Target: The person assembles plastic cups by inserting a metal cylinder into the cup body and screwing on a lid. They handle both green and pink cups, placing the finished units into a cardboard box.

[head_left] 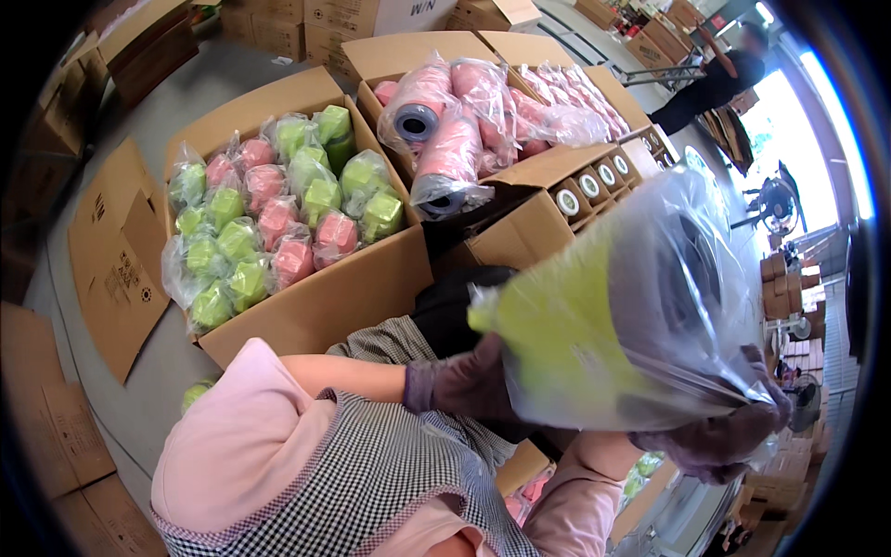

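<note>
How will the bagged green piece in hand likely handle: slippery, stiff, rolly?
Bagged green piece: probably slippery, since loose, shiny film wraps it. Likely stiff: its tapered shape isn't visibly sagging. May roll if laid down, given its rounded grey end.

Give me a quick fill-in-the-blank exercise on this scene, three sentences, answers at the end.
1. The left hand and right hand both wear dark ____.
2. The held item is wrapped in clear ____.
3. The open box left of the pink rolls holds bagged items in pink and ____.

Missing words: gloves; plastic; green.
</note>
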The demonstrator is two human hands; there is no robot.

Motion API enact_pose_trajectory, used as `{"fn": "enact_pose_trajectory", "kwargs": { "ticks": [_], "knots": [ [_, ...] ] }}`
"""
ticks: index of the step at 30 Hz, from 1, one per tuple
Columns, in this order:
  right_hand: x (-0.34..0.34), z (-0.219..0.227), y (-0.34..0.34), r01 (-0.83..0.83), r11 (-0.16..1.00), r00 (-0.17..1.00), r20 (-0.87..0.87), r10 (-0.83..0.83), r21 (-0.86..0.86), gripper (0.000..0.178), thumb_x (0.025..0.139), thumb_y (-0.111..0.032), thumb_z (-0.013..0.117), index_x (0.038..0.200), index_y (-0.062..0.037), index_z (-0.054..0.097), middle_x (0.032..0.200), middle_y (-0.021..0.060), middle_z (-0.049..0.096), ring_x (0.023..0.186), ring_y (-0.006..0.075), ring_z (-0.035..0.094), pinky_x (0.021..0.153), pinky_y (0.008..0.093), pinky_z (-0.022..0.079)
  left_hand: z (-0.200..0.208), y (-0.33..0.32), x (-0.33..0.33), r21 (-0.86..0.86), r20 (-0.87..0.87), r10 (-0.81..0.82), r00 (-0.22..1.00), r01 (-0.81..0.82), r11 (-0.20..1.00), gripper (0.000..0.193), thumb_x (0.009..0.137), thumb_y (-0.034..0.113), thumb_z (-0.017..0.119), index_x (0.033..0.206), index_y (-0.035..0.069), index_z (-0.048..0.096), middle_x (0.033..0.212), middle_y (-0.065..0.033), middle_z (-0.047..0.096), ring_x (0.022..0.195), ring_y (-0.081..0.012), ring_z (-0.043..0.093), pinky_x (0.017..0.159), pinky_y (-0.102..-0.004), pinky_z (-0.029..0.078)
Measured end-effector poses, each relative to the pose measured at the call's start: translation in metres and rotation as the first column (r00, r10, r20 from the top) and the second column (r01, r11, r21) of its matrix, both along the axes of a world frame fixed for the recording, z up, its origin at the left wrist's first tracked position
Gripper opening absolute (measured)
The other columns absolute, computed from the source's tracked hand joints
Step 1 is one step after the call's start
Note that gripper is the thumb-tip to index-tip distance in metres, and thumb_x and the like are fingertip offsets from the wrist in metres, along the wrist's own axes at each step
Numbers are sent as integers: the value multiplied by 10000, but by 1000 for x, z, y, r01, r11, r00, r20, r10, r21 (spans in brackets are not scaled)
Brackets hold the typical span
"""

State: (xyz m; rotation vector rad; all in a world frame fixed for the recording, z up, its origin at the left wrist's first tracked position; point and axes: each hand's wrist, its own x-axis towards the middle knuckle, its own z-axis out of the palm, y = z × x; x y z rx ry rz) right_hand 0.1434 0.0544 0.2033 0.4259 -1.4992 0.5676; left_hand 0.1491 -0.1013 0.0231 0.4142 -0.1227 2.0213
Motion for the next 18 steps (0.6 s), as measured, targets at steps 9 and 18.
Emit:
{"fn": "enact_pose_trajectory", "kwargs": {
  "ticks": [9,18],
  "knots": [
    [-146,-89,-101,-432,889,851,256,458,-153,160,923,-139,631,818,-19,612,703,46,557,612,147,526,553,305,444,-54,-163,-135,-381,-196,635,747,-655,652,836,882,434,707,1538,136,284,1537,-107,400,1397,-296,422,1165,-494,358],
    [-360,-327,-242,-82,912,-110,913,392,-401,420,944,-375,529,905,10,694,917,230,695,902,389,665,840,456,512,-98,-363,-271,-480,-866,400,300,-722,-498,312,905,103,651,1205,21,628,1123,-105,684,969,-196,665,825,-348,570]
  ]
}}
